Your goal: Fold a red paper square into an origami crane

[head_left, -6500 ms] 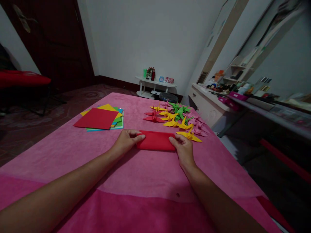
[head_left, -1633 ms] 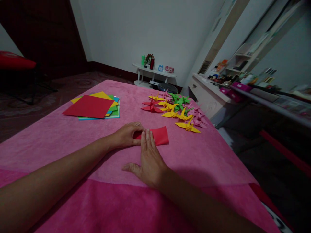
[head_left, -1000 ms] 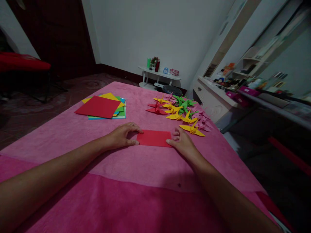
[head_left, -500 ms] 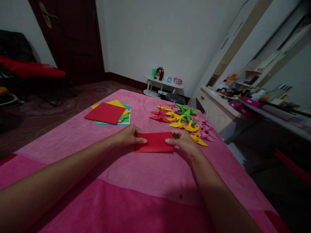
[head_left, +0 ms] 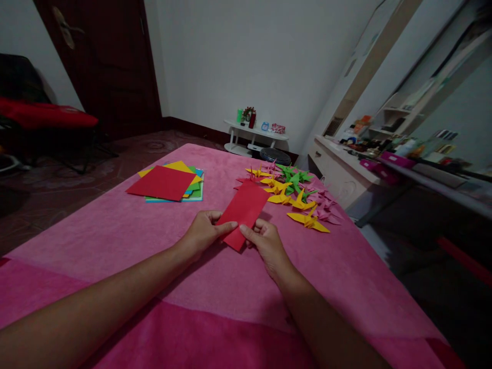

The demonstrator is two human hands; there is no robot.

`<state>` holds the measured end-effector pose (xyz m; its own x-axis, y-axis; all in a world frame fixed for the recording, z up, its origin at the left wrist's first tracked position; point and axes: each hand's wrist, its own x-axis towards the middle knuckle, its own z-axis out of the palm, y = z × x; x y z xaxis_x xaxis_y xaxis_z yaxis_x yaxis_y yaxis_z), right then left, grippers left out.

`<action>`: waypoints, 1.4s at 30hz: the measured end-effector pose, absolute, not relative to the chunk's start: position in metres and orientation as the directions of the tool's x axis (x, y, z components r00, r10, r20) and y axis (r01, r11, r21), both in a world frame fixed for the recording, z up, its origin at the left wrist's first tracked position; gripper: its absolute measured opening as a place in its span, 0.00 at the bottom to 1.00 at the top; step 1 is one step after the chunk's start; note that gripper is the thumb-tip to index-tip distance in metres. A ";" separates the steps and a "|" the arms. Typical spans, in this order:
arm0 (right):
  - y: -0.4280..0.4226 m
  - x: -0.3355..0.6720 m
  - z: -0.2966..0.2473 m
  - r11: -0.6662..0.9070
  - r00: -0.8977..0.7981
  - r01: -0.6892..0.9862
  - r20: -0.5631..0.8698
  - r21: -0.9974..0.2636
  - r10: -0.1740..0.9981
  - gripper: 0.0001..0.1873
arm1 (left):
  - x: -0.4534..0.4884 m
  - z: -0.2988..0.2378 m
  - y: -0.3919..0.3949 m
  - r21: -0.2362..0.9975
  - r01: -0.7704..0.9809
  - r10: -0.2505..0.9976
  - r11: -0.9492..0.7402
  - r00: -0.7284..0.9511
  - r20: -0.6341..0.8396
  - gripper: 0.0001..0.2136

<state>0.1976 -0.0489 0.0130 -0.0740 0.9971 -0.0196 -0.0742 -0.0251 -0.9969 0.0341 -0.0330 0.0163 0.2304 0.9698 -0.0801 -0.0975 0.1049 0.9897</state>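
Observation:
A red sheet of paper (head_left: 246, 205), folded into a rectangle, is held above the pink cloth, its long side slanting away to the right. My left hand (head_left: 207, 230) pinches its left edge near the close end, thumb on top. On the opposite edge, my right hand (head_left: 265, 242) grips the paper with the thumb above and the fingers curled below. The paper's far end partly covers a red paper crane (head_left: 241, 180). Just to the right lie several yellow paper cranes (head_left: 308, 220), with green cranes (head_left: 295, 179) and pink cranes (head_left: 326, 205) behind and beside them.
A stack of coloured paper squares, topped by a red square (head_left: 163, 183), lies left on the pink cloth (head_left: 154, 241). Beyond the surface stand a small white table (head_left: 255, 131) and, at right, a cluttered dresser (head_left: 342, 169). A red chair (head_left: 46, 117) is far left.
The red paper has turned from lying crosswise to pointing away from me. My right hand has moved left and nearer, and both hands are now close together at its near end.

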 end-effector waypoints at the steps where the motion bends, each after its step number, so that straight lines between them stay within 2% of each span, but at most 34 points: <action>1: -0.048 0.199 0.014 -0.019 -0.050 -0.064 -0.015 -0.998 0.999 0.16 | 0.034 0.016 -0.034 0.988 -0.098 0.959 0.122 0.268 -0.092 0.16; 8: -0.035 0.228 0.022 -0.029 0.130 -0.093 -0.041 -0.995 0.991 0.17 | 0.030 0.019 -0.039 0.965 0.020 0.848 0.260 0.473 -0.238 0.14; 15: -0.029 0.242 0.024 0.032 0.234 -0.112 0.005 -0.993 0.972 0.13 | 0.027 0.018 -0.038 0.967 0.121 0.749 0.225 0.613 -0.251 0.10; 17: -0.028 0.242 0.023 0.043 0.246 -0.160 0.003 -0.986 0.969 0.13 | 0.028 0.019 -0.038 0.968 0.102 0.793 0.228 0.558 -0.245 0.11; 21: -0.031 0.236 0.021 0.029 0.253 -0.292 -0.048 -0.956 0.966 0.17 | 0.030 0.022 -0.037 0.965 -0.050 0.911 0.256 0.346 -0.224 0.14; 23: -0.035 0.232 0.019 0.097 0.244 -0.154 0.058 -0.983 0.968 0.17 | 0.031 0.023 -0.035 0.957 -0.115 0.930 0.268 0.291 -0.225 0.16; 25: -0.038 0.226 0.018 0.235 0.207 0.126 0.258 -0.964 0.944 0.17 | 0.031 0.023 -0.034 0.951 -0.145 0.939 0.273 0.254 -0.231 0.18; 27: -0.042 0.221 0.016 0.375 0.096 0.387 0.441 -0.843 0.892 0.24 | 0.031 0.023 -0.034 0.949 -0.164 0.946 0.268 0.232 -0.227 0.19; 29: -0.043 0.218 0.015 0.493 -0.036 0.520 0.558 -0.698 0.829 0.26 | 0.032 0.023 -0.034 0.948 -0.173 0.948 0.266 0.223 -0.226 0.19; 31: -0.043 0.217 0.014 0.581 -0.141 0.540 0.615 -0.609 0.776 0.21 | 0.032 0.022 -0.035 0.947 -0.178 0.943 0.268 0.249 -0.220 0.19; 33: -0.041 0.218 0.012 0.628 -0.189 0.514 0.638 -0.584 0.747 0.17 | 0.033 0.021 -0.035 0.946 -0.178 0.934 0.270 0.287 -0.212 0.17; 38: -0.031 0.231 0.007 0.580 -0.079 0.491 0.630 -0.650 0.773 0.17 | 0.027 0.016 -0.028 0.955 -0.236 0.964 0.181 0.233 -0.125 0.17; 40: -0.028 0.236 0.004 0.550 -0.037 0.469 0.607 -0.691 0.794 0.14 | 0.022 0.012 -0.023 0.985 -0.163 0.975 0.059 0.220 -0.022 0.21; 42: -0.025 0.239 0.001 0.533 -0.024 0.442 0.584 -0.722 0.811 0.11 | 0.018 0.010 -0.019 0.984 0.035 0.962 -0.173 0.219 0.161 0.25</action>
<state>0.2387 -0.0253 0.0015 -0.0241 0.8111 0.5845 0.4416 0.5331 -0.7216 0.0183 -0.0187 0.0096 0.2194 0.9622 0.1613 0.0345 -0.1729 0.9843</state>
